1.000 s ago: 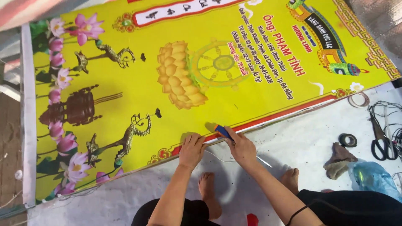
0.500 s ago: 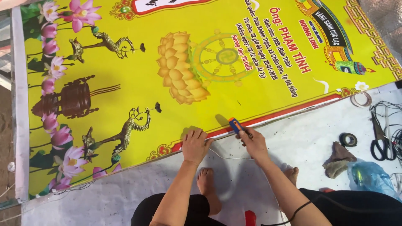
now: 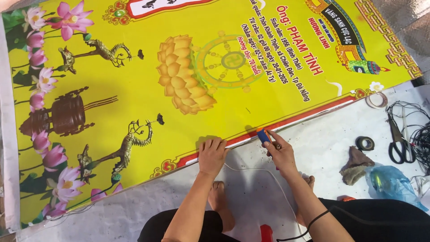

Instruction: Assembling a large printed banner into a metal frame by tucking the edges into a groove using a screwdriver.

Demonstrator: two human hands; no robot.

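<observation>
While the left hand (image 3: 212, 154) presses flat, fingers spread, on the yellow banner (image 3: 134, 98) near edge, the right hand (image 3: 278, 152) closes around a blue-orange tool (image 3: 263, 135) there; white floor (image 3: 322, 143) lies open rightward toward scissors (image 3: 398, 143).

Banner (image 3: 134, 89) flat on floor. L hand (image 3: 212, 154) on its near edge; R hand (image 3: 278, 152) just right, w/ tool (image 3: 263, 135) at same edge. Tape roll (image 3: 365, 143), scissors (image 3: 397, 143), cloth (image 3: 356, 163) further right, off banner.
</observation>
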